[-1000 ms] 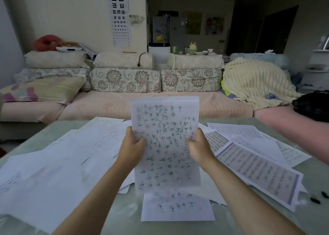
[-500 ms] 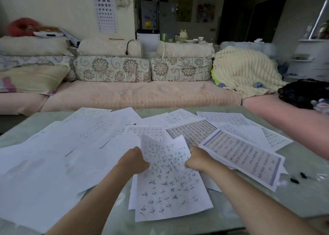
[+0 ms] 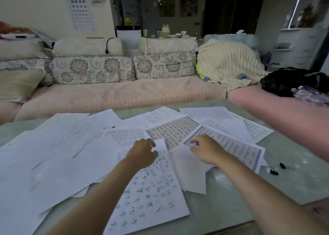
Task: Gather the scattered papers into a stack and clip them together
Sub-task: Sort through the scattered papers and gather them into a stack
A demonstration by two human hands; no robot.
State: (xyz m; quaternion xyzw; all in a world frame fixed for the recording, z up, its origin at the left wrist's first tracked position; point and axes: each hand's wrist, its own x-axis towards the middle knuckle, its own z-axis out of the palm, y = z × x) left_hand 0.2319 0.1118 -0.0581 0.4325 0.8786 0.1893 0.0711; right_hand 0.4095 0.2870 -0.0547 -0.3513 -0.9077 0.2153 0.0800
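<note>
Many white sheets (image 3: pixel 58 165) lie scattered over the pale green table (image 3: pixel 229 197). A sheet with green handwritten characters (image 3: pixel 151 195) lies flat in front of me. My left hand (image 3: pixel 142 154) rests on its upper left corner with loosely curled fingers. My right hand (image 3: pixel 206 149) is just to the right. Its thumb and forefinger meet at the near left edge of a purple-bordered printed sheet (image 3: pixel 236 147). Two black binder clips (image 3: pixel 275 171) lie on the table to the right of the papers, away from both hands.
A pink sofa (image 3: pixel 115 96) with floral cushions runs along the table's far edge. Its right arm (image 3: pixel 284 117) borders the table's right side and carries a black bag (image 3: pixel 292 80) and a plastic bottle (image 3: pixel 311 94). Bare tabletop shows at the near right.
Both hands lowered the green-character sheet from upright to flat on the table. The right hand then let go of it and moved right to the purple-bordered sheet.
</note>
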